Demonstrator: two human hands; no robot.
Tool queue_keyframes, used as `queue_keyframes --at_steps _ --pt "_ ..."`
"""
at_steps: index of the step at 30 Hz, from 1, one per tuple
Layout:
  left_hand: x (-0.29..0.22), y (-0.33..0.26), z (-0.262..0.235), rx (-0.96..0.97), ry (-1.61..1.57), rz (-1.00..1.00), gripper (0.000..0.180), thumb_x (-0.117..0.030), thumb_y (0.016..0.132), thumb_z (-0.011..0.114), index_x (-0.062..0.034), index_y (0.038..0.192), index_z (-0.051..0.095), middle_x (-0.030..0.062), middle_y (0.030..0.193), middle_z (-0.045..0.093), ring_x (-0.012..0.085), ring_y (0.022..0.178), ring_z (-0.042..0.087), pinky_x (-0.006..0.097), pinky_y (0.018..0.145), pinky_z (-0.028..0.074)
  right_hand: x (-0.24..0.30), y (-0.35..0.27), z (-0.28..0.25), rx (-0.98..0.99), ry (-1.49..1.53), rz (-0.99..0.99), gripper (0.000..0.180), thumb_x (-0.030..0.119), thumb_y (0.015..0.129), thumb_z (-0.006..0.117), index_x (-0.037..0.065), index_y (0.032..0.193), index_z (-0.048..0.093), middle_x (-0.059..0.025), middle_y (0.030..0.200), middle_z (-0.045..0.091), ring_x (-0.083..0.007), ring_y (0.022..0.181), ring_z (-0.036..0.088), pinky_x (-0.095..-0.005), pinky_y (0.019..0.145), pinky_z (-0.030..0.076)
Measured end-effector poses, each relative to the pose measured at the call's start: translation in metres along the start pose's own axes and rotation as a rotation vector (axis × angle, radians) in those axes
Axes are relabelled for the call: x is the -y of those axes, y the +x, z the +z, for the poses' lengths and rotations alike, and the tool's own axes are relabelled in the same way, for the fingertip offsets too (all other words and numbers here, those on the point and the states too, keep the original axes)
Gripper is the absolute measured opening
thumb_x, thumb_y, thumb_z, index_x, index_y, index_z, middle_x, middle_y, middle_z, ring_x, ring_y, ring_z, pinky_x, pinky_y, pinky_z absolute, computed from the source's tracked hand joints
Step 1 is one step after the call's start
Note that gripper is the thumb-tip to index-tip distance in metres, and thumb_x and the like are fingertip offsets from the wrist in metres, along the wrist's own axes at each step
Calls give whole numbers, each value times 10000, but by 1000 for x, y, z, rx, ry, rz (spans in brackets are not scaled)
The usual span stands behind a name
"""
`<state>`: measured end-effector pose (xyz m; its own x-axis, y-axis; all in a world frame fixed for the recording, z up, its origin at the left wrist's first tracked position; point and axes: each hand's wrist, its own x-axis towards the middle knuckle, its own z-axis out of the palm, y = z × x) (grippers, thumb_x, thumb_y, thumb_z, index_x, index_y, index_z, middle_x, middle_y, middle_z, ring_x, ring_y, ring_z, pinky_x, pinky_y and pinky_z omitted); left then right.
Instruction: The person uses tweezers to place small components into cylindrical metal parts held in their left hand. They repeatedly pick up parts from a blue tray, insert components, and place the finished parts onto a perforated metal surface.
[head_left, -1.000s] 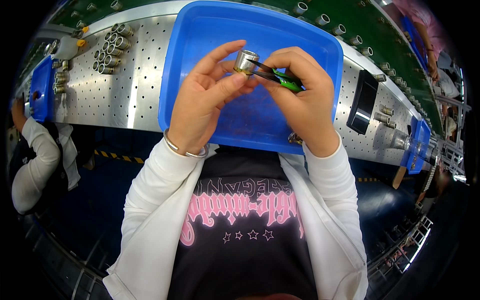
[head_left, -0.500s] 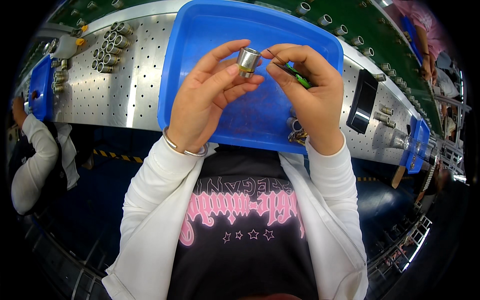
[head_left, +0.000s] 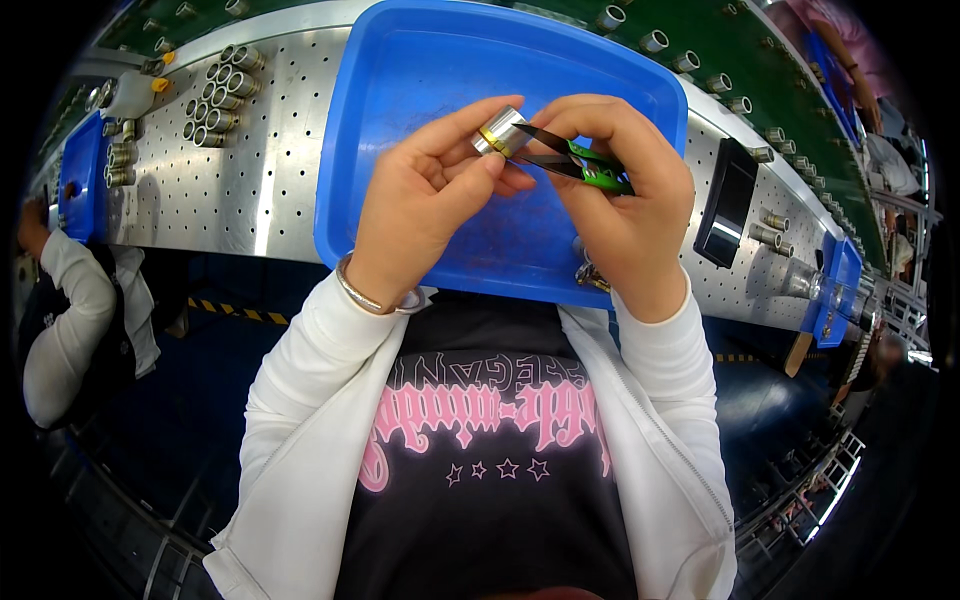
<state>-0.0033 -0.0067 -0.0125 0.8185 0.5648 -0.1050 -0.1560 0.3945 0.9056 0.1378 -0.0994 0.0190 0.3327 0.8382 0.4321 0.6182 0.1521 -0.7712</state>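
Over a blue tray (head_left: 345, 150), my left hand (head_left: 420, 195) pinches a short silver metal sleeve (head_left: 500, 128) with a yellow band near its lower end. The sleeve tilts, its upper end leaning to the right. My right hand (head_left: 640, 195) is closed on thread snips (head_left: 600, 170) with green handles and black blades. The blades stand apart; their tips are at the sleeve, one by its upper end and one near the yellow band. Whether the tips touch the metal I cannot tell. Part of the handles is hidden in my right palm.
Several metal sleeves (head_left: 225, 90) stand grouped on the perforated metal table (head_left: 290, 150) at left. Small metal parts (head_left: 592, 272) lie in the tray near my right wrist. A black phone-like device (head_left: 725, 203) lies on the right. More sleeves stand along a green surface (head_left: 700, 30). A person (head_left: 75, 310) is at far left.
The snips have swung out from my right fingers, and their blades now spread at the sleeve. My left hand has tipped the sleeve over to the right.
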Motion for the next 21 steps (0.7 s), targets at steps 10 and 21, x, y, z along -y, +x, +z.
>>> queue_keyframes --at_steps 10,21 --pt "1 -1 1 36 14 4 362 -44 913 464 18 1270 477 104 960 605 169 852 617 274 788 509 3 -3 0 -51 30 29 218 -69 626 604 25 822 588 -93 801 626 -234 711 615 -279 613 477" --pt "-5 -1 2 -19 27 -61 396 -124 914 473 3 1289 462 121 1012 612 151 858 624 250 781 500 -6 -7 -5 -148 -31 130 236 3 683 686 15 910 623 -90 834 633 -189 697 601 -251 599 460"
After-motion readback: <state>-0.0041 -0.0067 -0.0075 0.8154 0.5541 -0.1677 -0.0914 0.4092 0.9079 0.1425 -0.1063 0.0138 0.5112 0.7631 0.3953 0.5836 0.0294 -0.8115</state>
